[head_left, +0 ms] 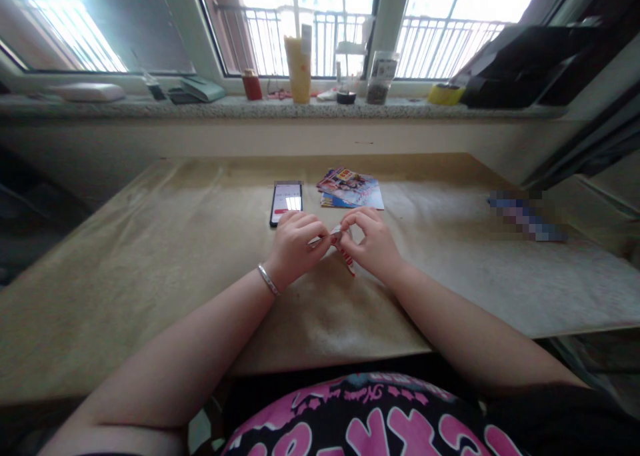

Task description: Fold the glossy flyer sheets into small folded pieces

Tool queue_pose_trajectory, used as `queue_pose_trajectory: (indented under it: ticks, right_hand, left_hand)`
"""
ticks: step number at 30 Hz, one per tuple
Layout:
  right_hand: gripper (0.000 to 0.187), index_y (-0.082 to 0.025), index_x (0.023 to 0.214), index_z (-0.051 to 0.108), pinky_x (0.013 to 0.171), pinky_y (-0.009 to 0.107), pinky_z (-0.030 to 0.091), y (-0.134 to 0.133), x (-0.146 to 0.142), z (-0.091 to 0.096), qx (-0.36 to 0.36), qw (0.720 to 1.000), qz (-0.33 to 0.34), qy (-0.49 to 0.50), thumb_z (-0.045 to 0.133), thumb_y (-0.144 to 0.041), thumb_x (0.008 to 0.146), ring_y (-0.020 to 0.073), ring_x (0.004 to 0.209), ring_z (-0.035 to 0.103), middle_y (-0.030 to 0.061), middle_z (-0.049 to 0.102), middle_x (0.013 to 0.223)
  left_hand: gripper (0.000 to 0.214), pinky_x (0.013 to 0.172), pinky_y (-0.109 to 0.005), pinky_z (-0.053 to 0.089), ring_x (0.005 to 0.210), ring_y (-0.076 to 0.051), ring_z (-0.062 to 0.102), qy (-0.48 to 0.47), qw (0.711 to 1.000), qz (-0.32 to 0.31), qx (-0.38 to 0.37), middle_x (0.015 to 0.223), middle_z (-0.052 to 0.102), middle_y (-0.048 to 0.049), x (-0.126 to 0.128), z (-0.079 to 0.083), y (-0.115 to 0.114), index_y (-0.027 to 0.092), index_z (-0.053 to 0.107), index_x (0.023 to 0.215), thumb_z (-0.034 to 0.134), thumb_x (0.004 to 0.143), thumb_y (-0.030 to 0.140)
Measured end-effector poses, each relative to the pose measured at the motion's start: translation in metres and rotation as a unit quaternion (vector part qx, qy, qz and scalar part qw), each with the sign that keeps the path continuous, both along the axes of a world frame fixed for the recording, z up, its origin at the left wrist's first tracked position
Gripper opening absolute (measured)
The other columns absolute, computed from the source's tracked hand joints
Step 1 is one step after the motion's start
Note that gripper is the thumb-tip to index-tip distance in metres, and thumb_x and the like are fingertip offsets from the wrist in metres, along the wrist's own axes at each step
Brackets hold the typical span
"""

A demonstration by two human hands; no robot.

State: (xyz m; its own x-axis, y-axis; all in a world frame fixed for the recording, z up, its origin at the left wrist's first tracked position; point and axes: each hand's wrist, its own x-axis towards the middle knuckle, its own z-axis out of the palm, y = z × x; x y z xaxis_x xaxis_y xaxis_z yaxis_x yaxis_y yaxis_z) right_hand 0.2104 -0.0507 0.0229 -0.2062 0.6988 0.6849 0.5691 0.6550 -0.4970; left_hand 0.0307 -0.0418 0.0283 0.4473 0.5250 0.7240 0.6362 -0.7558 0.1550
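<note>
Both hands meet over the middle of the table. My left hand (299,244), with a silver bracelet on its wrist, pinches one end of a small piece of printed paper (347,259). Thumb and forefinger of my right hand (373,243) close on its upper part in a ring shape. The paper is pale with red print, looks folded or creased, and its lower end hangs below the fingers. Much of it is hidden by the fingertips. Just beyond my left hand lies a smartphone (287,201) with a lit screen.
A small stack of colourful printed booklets or sheets (350,189) lies beyond my hands. A tan cover spans the table (165,263). A blurred blue item (527,219) is at the right. On the windowsill (210,109) stand a yellow cup (299,69), a red jar (252,85) and other containers.
</note>
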Motion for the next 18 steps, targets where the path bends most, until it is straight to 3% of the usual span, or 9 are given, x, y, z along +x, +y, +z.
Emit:
queue_pose_trajectory:
  ticks: [6,9,18]
  right_hand:
    - [0.015,-0.023,0.080,0.050,0.083,0.038,0.043,0.0003,0.0023,-0.0001,0.000,1.000,-0.019,0.023,0.058,-0.015,0.070,0.0214,0.088,0.055,0.0029,0.059,0.086]
    - [0.014,-0.023,0.075,0.047,0.074,0.035,0.042,-0.0002,0.0037,0.0011,0.000,0.999,-0.051,0.009,0.060,-0.019,0.071,0.0204,0.079,0.052,0.0016,0.055,0.078]
    - [0.015,-0.023,0.068,0.044,0.063,0.031,0.038,-0.0031,-0.0008,0.0036,-0.011,0.998,-0.061,-0.032,0.058,-0.018,0.073,0.0174,0.068,0.049,0.0000,0.052,0.068]
  left_hand:
    - [0.025,0.077,-0.032,0.041,0.066,-0.013,0.053,-0.017,1.000,0.017,-0.008,0.065,0.060,0.0009,-0.0001,-0.0012,0.0007,0.020,0.054,0.060,0.058,0.084,0.027]
    - [0.024,0.076,-0.032,0.041,0.066,-0.013,0.052,-0.024,0.999,0.020,-0.010,0.065,0.058,0.0011,-0.0004,-0.0025,0.0016,0.019,0.053,0.061,0.057,0.083,0.025]
    - [0.022,0.075,-0.031,0.040,0.066,-0.013,0.052,-0.013,1.000,0.006,0.022,0.069,0.060,0.0008,-0.0009,-0.0034,0.0015,0.020,0.054,0.065,0.057,0.085,0.027]
